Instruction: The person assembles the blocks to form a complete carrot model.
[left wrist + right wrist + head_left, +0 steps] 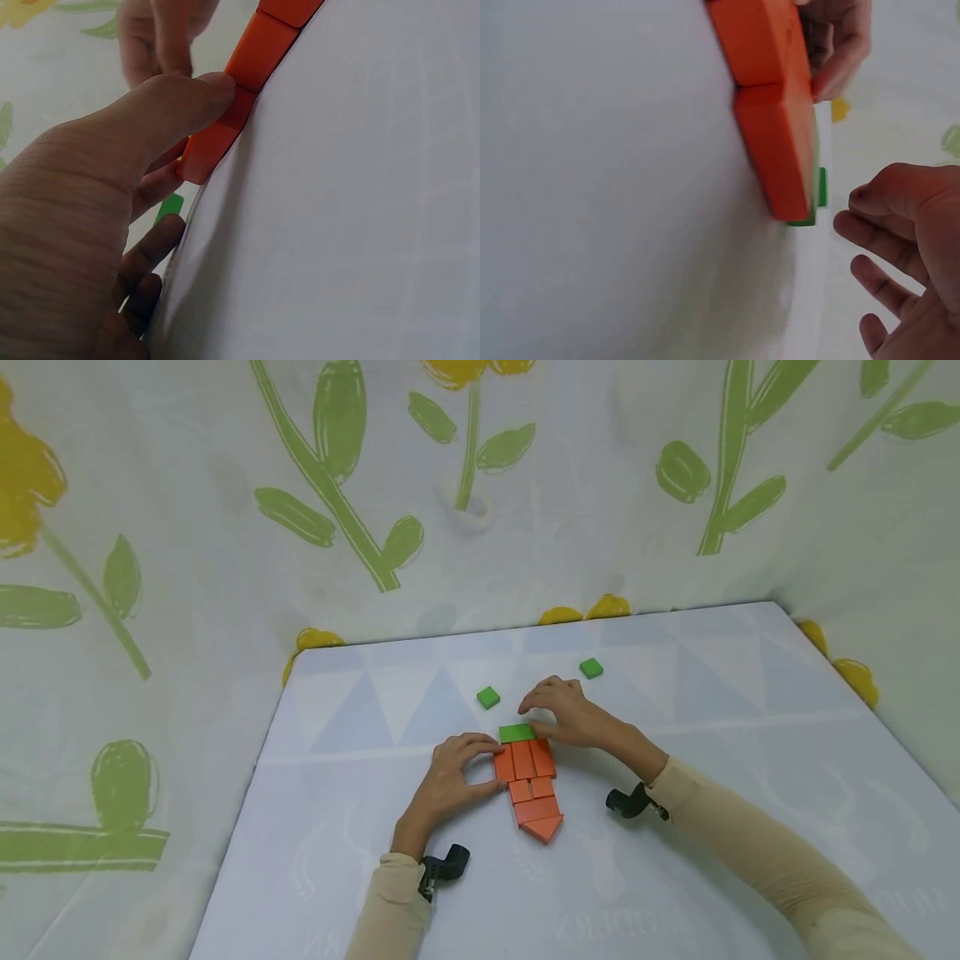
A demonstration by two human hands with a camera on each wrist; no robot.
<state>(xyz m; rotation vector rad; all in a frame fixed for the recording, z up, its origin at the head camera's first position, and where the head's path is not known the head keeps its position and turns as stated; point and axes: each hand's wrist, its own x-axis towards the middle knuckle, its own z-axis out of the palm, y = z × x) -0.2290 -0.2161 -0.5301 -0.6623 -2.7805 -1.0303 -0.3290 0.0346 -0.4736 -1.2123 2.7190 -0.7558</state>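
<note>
Orange wooden blocks (536, 810) lie flat, edge to edge, tapering to a triangular block at the near end. A green rectangular block (514, 733) lies across their far end. My left hand (452, 775) holds the outer left orange block (214, 135) in place, thumb by its near corner and index finger at its far end. My right hand (566, 714) hovers by the green block's right end, thumb overlapping it in the head view. In the right wrist view, the loosely bent fingers (881, 236) of that hand are apart from the blocks and hold nothing.
Two small green square blocks lie farther back: one green block (488, 697) left of my right hand, another green block (591, 668) behind it. The pale patterned table (645, 877) meets a flowered cloth (540, 527) along its back and sides.
</note>
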